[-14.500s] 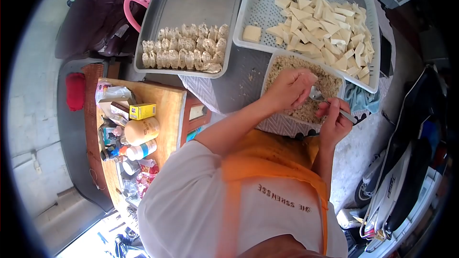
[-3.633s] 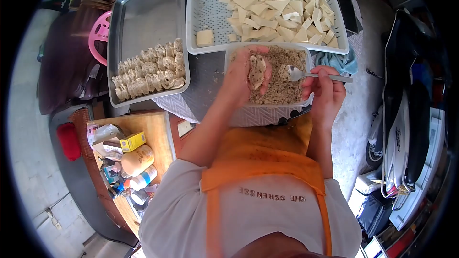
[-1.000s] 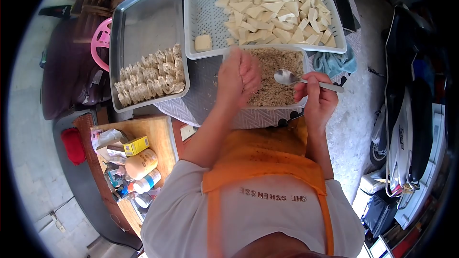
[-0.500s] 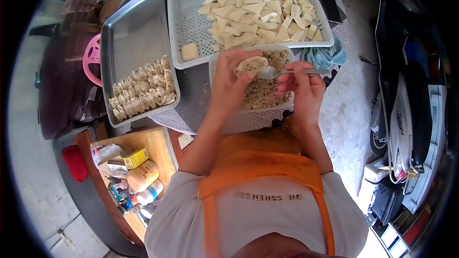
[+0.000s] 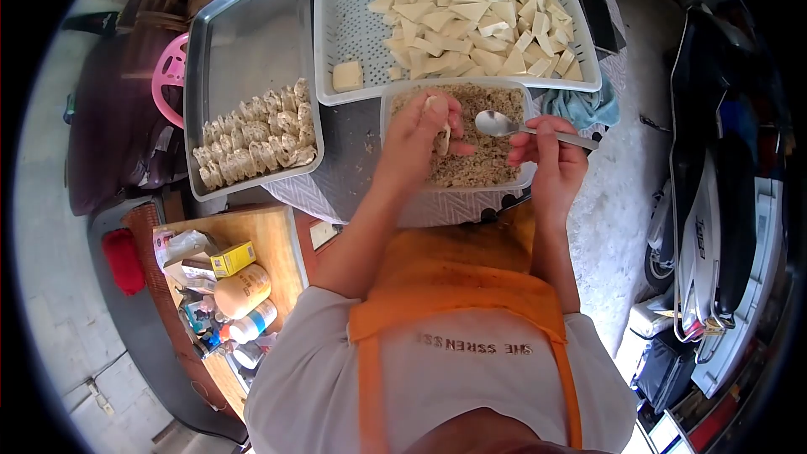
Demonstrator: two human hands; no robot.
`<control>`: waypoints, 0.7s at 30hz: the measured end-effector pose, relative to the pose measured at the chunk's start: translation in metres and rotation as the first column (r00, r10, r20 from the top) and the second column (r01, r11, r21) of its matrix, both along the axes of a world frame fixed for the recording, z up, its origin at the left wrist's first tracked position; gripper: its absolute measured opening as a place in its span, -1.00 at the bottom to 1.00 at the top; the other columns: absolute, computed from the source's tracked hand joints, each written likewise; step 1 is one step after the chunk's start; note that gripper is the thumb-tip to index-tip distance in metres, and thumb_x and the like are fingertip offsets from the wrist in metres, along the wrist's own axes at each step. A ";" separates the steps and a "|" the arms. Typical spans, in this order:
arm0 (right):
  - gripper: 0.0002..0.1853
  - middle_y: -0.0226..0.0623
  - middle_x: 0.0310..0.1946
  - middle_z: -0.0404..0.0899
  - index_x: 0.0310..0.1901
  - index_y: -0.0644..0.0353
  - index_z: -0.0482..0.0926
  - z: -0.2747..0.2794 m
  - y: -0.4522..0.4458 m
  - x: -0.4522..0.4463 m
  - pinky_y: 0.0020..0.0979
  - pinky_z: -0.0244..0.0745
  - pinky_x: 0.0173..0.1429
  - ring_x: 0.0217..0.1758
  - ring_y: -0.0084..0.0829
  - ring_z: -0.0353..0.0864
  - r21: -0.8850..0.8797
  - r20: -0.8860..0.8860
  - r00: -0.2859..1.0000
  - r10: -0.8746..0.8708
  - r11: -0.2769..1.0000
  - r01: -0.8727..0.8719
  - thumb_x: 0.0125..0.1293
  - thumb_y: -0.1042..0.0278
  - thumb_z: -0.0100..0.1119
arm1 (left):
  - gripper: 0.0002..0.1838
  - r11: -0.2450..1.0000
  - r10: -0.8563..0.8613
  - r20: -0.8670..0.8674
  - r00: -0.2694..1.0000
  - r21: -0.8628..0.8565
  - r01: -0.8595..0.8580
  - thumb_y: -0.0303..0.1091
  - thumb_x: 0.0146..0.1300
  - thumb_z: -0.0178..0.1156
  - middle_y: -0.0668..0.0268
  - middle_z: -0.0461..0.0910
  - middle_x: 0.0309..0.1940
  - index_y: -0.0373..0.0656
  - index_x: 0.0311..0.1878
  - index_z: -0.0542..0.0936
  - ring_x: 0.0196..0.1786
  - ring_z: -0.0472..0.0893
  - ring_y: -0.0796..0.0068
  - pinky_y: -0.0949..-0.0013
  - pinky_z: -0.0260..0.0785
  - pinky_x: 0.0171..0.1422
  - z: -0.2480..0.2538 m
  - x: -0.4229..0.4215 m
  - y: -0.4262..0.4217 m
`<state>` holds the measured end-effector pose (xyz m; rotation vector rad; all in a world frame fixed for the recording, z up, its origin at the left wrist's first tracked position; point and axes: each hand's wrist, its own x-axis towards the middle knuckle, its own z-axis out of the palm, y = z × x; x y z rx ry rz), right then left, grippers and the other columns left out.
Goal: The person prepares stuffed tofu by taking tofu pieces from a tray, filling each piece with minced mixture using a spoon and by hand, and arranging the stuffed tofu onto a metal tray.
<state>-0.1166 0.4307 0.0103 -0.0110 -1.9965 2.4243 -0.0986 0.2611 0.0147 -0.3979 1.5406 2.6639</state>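
My left hand (image 5: 414,136) is closed around a pale filled piece (image 5: 443,136), over the left part of the tub (image 5: 530,170) of brown crumbly filling (image 5: 479,160). Between thumb and fingers of my right hand (image 5: 551,151) is the handle of a metal spoon (image 5: 498,124). Its bowl hangs over the filling, a little apart from the piece. Behind the tub, a white perforated tray (image 5: 361,21) holds a heap of pale cut pieces (image 5: 479,21) and one separate block (image 5: 347,76). Rows of filled pieces (image 5: 256,143) stand in the near end of a metal tray (image 5: 252,42).
A phone-like black object (image 5: 597,18) and a teal cloth (image 5: 584,108) lie right of the white tray. At lower left, a wooden table (image 5: 282,240) carries bottles and a yellow box (image 5: 233,260). A pink chair (image 5: 171,80) stands beyond the metal tray; a scooter (image 5: 702,244) is at right.
The spoon has moved off the filled piece, to its right. My left hand has turned and closed more around the piece. The whole view has shifted slightly.
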 end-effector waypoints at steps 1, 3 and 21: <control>-0.82 -0.28 -0.52 0.58 -0.21 0.30 0.48 0.000 -0.002 0.001 -0.60 0.47 -0.47 -0.59 -0.59 0.53 0.007 0.004 1.000 0.011 1.000 -0.011 0.41 0.38 -0.07 | -0.72 0.993 -0.020 -0.001 1.000 0.120 0.019 -0.16 0.40 -0.10 0.41 0.34 -0.58 -0.08 -0.40 0.37 -0.59 0.30 0.62 0.56 0.06 -0.63 0.001 -0.001 -0.002; -0.83 -0.29 -0.51 0.58 -0.21 0.30 0.48 -0.002 -0.005 0.003 -0.61 0.46 -0.46 -0.57 -0.61 0.53 0.018 -0.004 1.000 0.031 0.999 -0.030 0.41 0.39 -0.07 | -0.64 0.971 -0.059 0.019 0.998 0.233 0.053 -0.10 0.41 -0.13 0.42 0.28 -0.66 -0.06 -0.50 0.31 -0.66 0.24 0.62 0.55 -0.02 -0.70 0.000 0.000 -0.005; -0.87 -0.29 -0.53 0.57 -0.23 0.36 0.50 -0.008 -0.014 0.008 -0.62 0.46 -0.48 -0.58 -0.63 0.52 0.128 -0.086 0.991 0.106 0.987 -0.095 0.36 0.51 -0.04 | -0.53 0.981 -0.034 -0.071 0.997 0.188 0.046 -0.09 0.43 -0.28 0.27 0.48 -0.38 -0.30 0.01 0.45 -0.56 0.34 0.59 0.56 0.18 -0.60 0.003 -0.002 -0.005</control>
